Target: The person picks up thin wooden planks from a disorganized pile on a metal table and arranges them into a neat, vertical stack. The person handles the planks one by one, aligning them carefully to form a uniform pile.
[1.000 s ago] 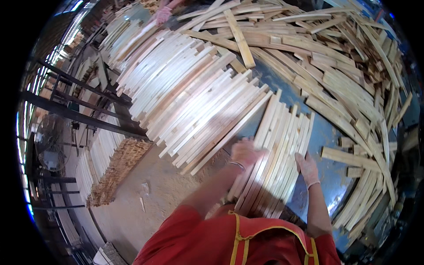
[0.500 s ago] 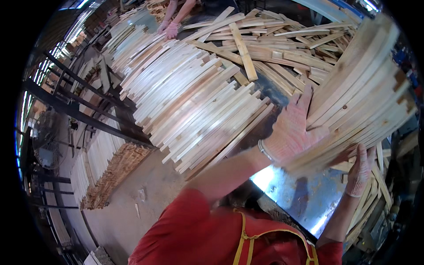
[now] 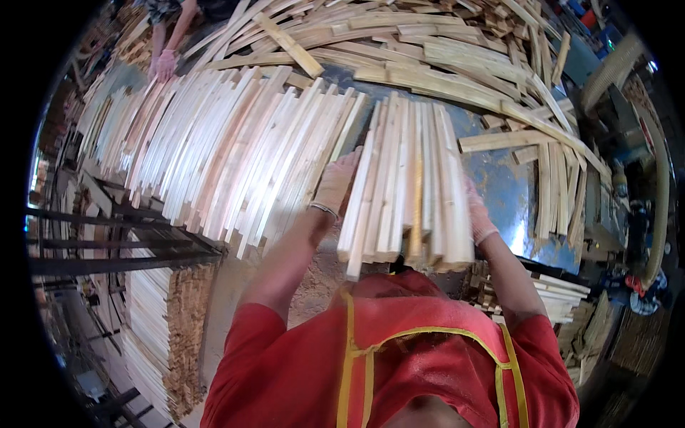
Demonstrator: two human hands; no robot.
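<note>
In front of my chest a bundle of wooden strips stands side by side on the metal table, their near ends sticking out past its edge. My left hand, in a pinkish work glove, presses along the bundle's left side; its fingers are partly hidden. On the opposite side my right hand, gloved alike, clasps the bundle's right flank. Just left of it lies a long row of similar pale strips, the nearest touching or almost touching my left hand.
Loose strips lie in a jumbled pile across the far side of the table. A co-worker's gloved hand rests at the row's far left end. Dark metal bars and a stacked pile of strips stand at lower left.
The bundle was tilted up at the right; it has swung down and left, its strips now pointing away from me beside the row. My view has turned right.
</note>
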